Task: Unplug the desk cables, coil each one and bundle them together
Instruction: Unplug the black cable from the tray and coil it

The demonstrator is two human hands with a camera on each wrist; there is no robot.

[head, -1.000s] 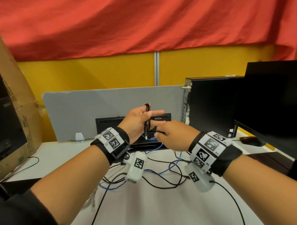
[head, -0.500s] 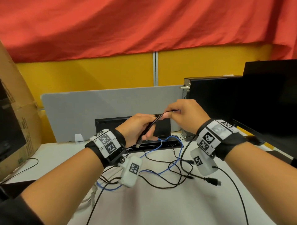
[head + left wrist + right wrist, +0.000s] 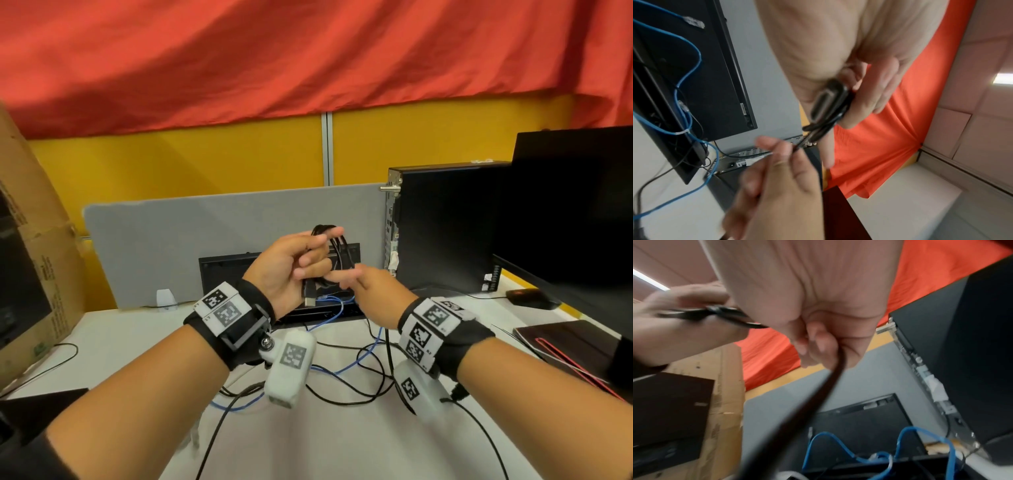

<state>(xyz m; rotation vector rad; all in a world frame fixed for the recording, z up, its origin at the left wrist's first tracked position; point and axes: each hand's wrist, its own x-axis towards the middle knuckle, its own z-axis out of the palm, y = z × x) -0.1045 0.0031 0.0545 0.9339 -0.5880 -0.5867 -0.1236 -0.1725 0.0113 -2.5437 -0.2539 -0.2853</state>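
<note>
While our left hand (image 3: pixel 291 267) is gripping the black cable's (image 3: pixel 337 255) coiled loops above the desk (image 3: pixel 342 445), fingers curled round them, our right hand (image 3: pixel 371 294) is pinching the cable's loose run just beside the coil, with its tail trailing down among the tangled cables (image 3: pixel 349 377) below.

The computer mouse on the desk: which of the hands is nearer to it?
Right. The right hand is in the middle of the desk, left of the computer mouse. The left hand, holding the coiled black cable, is farther left.
</note>
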